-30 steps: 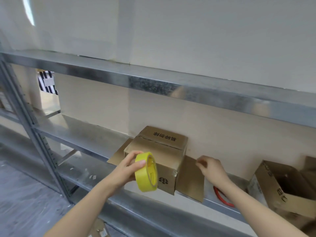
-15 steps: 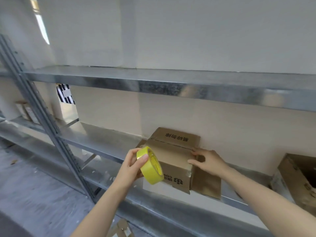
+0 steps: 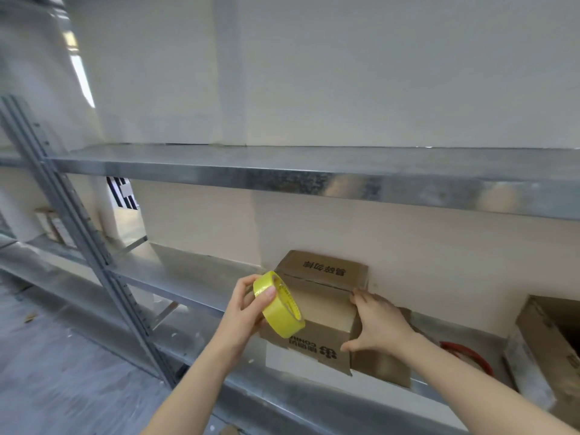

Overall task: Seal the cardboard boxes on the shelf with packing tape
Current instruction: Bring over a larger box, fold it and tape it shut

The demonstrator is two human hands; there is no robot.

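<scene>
Now: tape at the box

Head view: 1 box (image 3: 317,312) sits on the shelf (image 3: 188,277) against the wall, top flaps folded down, a seam between them. The left hand (image 3: 244,312) grips the yellow tape (image 3: 279,304) at the box's left top edge. The right hand (image 3: 376,324) lies spread against its right side. A red ring (image 3: 467,356) and a 2nd box (image 3: 549,340), open, lie further right.

Soft, even light all round; a bright streak (image 3: 82,77) glows upper left, dull sheen on the shelf edge (image 3: 314,183), floor (image 3: 47,372) at lower left smeared, left-hand upright (image 3: 78,233) leaning with lens distortion.
</scene>
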